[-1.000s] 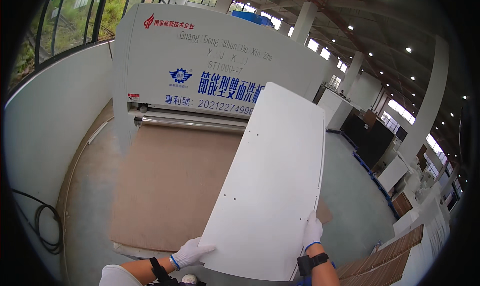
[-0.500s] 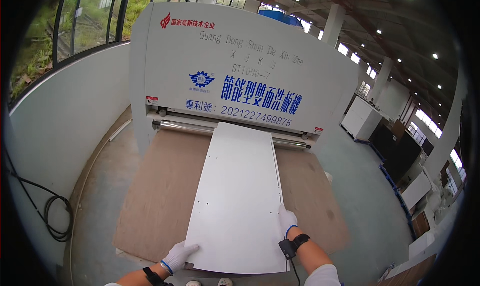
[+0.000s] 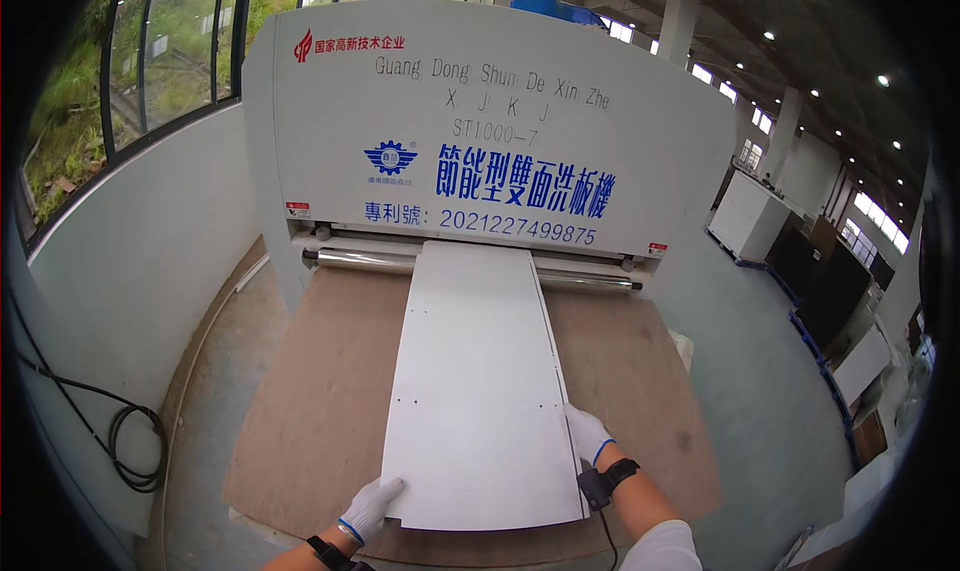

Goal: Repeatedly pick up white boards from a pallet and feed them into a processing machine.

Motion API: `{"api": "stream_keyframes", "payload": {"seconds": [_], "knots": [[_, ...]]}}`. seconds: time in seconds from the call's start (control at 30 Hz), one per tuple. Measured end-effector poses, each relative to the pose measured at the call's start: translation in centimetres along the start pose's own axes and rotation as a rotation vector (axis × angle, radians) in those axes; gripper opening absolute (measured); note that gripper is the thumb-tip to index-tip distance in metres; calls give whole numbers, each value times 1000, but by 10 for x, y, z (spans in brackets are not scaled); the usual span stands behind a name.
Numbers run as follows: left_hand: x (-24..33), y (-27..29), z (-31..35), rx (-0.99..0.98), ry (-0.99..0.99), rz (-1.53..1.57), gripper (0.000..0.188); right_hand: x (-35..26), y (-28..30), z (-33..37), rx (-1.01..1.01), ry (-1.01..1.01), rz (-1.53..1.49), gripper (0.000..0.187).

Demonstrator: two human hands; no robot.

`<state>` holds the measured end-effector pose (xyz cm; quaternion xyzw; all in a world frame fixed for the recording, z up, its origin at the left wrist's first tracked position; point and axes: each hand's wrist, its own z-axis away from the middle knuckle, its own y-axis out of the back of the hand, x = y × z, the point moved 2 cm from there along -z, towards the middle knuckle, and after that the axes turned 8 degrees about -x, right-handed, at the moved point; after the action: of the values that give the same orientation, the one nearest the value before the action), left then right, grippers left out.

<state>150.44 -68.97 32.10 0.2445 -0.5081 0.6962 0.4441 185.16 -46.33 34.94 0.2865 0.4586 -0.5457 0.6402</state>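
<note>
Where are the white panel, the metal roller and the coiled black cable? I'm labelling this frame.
white panel (image 3: pixel 475 391): head view, middle of its flat top face.
metal roller (image 3: pixel 360 259): head view, shiny stretch left of the panel.
coiled black cable (image 3: pixel 135 451): head view, loop on the floor at left.

Both hands wear white knit gloves with blue cuffs, black wristbands behind them, the right sleeve white

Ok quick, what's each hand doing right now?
Left hand: open, gloved, flat on the near left corner of the white panel.
Right hand: gloved, pressed against the panel's right edge; grip cannot be told.
</note>
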Motion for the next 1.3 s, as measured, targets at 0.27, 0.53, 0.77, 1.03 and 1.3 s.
{"api": "stream_keyframes", "payload": {"seconds": [0.27,0.53,0.77,1.03,1.3], "knots": [[2,6,-36,-14,8,118,43,75,31,116,-35,-162,-177,40],[12,9,-37,56,13,63,43,151,26,243,145,-199,-528,36],[28,19,-66,27,16,37,42,207,-13,339,309,-172,-649,35],[38,19,-113,66,47,-47,42,251,-3,413,454,38,-800,37],[64,-83,-73,582,-485,-1227,60,229,54,455,585,315,-887,34]]}}
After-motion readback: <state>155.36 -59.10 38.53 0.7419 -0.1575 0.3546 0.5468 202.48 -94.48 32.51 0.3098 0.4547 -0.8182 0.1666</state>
